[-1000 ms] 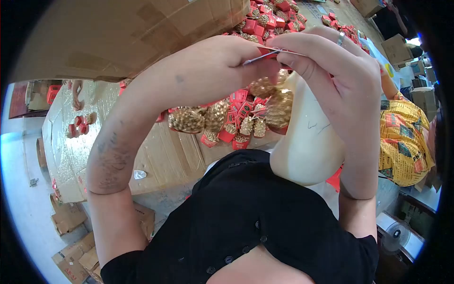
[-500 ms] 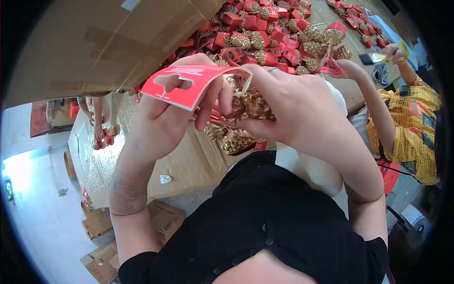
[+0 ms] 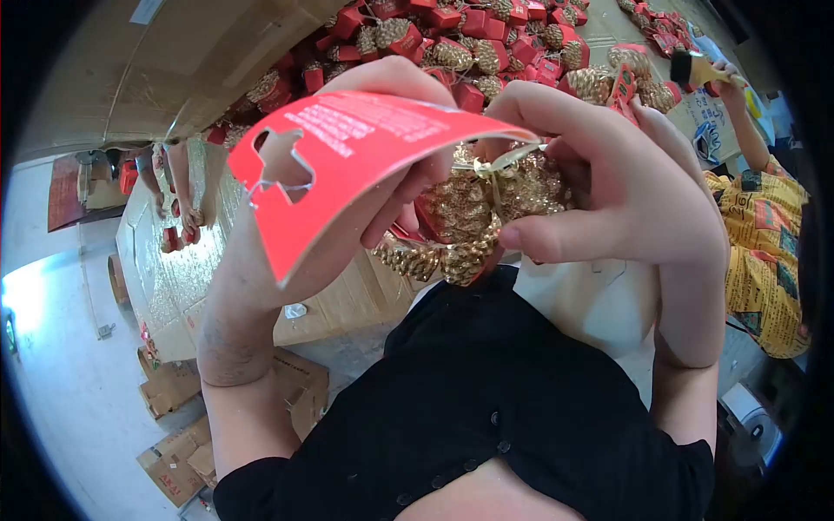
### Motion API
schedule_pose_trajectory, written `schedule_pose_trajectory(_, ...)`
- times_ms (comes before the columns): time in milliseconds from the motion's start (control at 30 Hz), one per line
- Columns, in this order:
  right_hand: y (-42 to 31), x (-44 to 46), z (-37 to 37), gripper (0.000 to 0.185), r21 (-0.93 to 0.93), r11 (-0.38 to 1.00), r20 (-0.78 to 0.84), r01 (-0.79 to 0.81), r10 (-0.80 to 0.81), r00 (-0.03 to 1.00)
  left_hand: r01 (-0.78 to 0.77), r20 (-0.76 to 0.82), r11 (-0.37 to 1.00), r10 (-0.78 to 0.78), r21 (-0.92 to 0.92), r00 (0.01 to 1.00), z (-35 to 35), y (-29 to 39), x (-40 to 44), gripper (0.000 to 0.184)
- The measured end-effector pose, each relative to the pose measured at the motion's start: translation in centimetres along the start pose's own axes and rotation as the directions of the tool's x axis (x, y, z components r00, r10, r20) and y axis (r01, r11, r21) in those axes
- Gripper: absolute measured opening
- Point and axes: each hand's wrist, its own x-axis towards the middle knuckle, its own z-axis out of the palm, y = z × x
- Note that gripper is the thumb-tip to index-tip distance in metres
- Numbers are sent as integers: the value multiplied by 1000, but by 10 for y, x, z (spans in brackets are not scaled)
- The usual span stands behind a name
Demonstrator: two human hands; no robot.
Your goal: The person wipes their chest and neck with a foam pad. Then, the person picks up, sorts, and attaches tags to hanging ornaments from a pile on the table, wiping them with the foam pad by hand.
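My left hand [image 3: 347, 234] is closed, its curled fingers around a bunch of gold glitter pine cones [image 3: 465, 208] with red parts among them. A red hang card [image 3: 339, 143] with white print and a cut-out hanger hole lies bent over the back of that hand and hides part of it. My right hand [image 3: 638, 187] curls around the bunch's right side, thumb stretched across it, with some fingertips hidden behind the cones. A pale gold tie [image 3: 508, 161] shows at the top of the bunch, near the card's right end.
Many pine cones with red boxes [image 3: 452, 52] are heaped beyond my hands. A large cardboard box [image 3: 200, 69] stands at upper left. At right, a co-worker in a yellow patterned garment [image 3: 764, 252] holds a brush [image 3: 695, 69]. Another person's hands [image 3: 184, 213] work at left.
The card and bunch have come closer to the camera, and the card has swung wider to the right. My right hand has moved right, its thumb further apart from the fingers.
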Motion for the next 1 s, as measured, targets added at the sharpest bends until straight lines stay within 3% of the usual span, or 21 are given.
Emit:
schedule_pose_trajectory(33,0,0,-3,56,20,999,8,28,-28,1000,-2,-1,1000,2,-13,1000,0,1,0,40)
schedule_pose_trajectory(67,-4,-1,-8,56,-188,975,6,117,-118,993,0,-5,1000,0,-24,1000,0,2,0,40)
schedule_pose_trajectory(133,-11,-2,-13,56,-387,900,24,201,-208,978,1,-8,999,-1,-52,1000,-3,4,-1,40)
schedule_pose_trajectory(167,-15,-2,-12,55,-517,835,14,190,-214,977,3,-7,998,-4,-65,1000,-3,6,-2,40)
schedule_pose_trajectory(267,-25,-7,-14,54,-671,735,-62,97,-185,981,15,-24,996,-17,-91,1000,-2,7,1,40)
schedule_pose_trajectory(367,-25,1,-15,47,-693,715,-178,89,-289,941,67,-94,989,-79,-131,992,1,7,7,41)
schedule_pose_trajectory(400,-14,2,-12,44,-775,629,-266,54,-402,876,79,-103,987,-94,-141,990,3,8,11,41)
schedule_pose_trajectory(433,-12,-1,-7,41,-790,613,-314,6,-414,854,17,18,998,-16,-68,1000,3,10,18,40)
schedule_pose_trajectory(467,-9,-3,-3,38,-801,598,-362,-44,-424,830,-30,-24,997,28,-73,999,5,7,19,40)
schedule_pose_trajectory(500,-7,-5,1,35,-806,585,-409,-95,-434,803,-30,-14,997,29,-67,999,6,4,21,40)
schedule_pose_trajectory(533,-3,-7,7,34,-723,687,-379,-79,-298,876,-32,-54,992,25,-121,998,7,2,21,40)
schedule_pose_trajectory(600,5,-10,14,33,-619,781,-328,-79,-165,930,-14,-126,985,-8,-175,992,8,2,24,39)
schedule_pose_trajectory(667,13,-13,16,32,-349,936,-233,49,-137,963,-28,-139,973,-4,-231,990,5,-4,24,39)
schedule_pose_trajectory(767,34,-9,24,28,-342,933,-285,108,-212,935,-46,-138,956,6,-291,990,0,-8,24,38)
schedule_pose_trajectory(867,45,-6,24,29,-370,928,-251,41,-143,957,-83,-115,916,41,-392,993,0,-12,27,37)
schedule_pose_trajectory(933,56,-1,27,29,-401,916,-233,26,-129,964,-84,-184,900,4,-428,983,0,-13,28,36)
schedule_pose_trajectory(1000,65,5,32,24,-289,957,-238,-24,-47,970,-85,-196,880,-9,-467,981,-7,-15,28,39)
